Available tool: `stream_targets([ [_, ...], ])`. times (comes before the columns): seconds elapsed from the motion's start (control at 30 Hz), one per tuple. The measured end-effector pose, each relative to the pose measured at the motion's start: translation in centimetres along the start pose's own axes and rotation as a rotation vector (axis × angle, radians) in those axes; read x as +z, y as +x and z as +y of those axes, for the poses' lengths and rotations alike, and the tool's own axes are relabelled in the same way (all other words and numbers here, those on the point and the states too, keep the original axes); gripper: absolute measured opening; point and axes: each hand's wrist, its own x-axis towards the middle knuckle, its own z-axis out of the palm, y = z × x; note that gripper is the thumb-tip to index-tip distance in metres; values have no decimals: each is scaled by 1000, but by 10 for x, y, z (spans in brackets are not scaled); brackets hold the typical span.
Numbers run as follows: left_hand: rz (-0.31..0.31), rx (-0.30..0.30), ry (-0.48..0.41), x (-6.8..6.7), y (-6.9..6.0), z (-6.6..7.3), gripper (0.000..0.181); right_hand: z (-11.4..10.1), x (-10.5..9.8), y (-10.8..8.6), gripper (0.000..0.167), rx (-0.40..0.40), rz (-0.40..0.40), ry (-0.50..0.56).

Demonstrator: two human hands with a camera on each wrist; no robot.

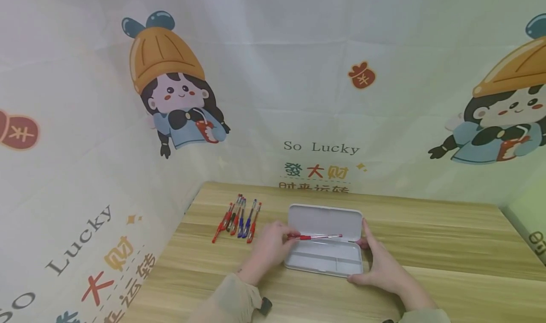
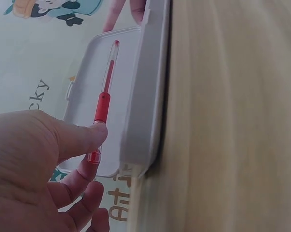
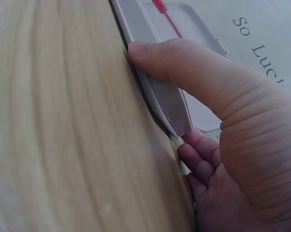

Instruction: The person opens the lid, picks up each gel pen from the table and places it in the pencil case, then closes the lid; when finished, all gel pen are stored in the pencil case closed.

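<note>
A white pencil case (image 1: 328,273) stands on the table with its lid (image 1: 326,218) raised at the back. Its tray has a long divider and a short cross divider. My left hand (image 1: 271,243) pinches a red pen (image 2: 103,104) between thumb and index finger at one end. That pen lies crosswise above the tray, in front of the lid. At the case's right end, my right hand (image 1: 382,268) grips it, thumb on the front corner and fingers behind. In the right wrist view the thumb (image 3: 177,58) presses the case's front wall.
Left of the case, several red, blue and dark pens (image 1: 236,221) lie side by side on the wooden table (image 1: 448,247). A printed cloth (image 1: 264,100) hangs behind the table and along its left side.
</note>
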Motion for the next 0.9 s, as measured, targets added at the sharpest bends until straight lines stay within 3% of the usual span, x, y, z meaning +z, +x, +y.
stream_targets([
  [0.53, -45, 7, 20, 12, 3, -3, 18, -1, 0, 1, 161, -4, 3, 12],
  [0.9, -6, -39, -38, 19, 3, -2, 19, -1, -1, 0, 160, -4, 4, 12],
])
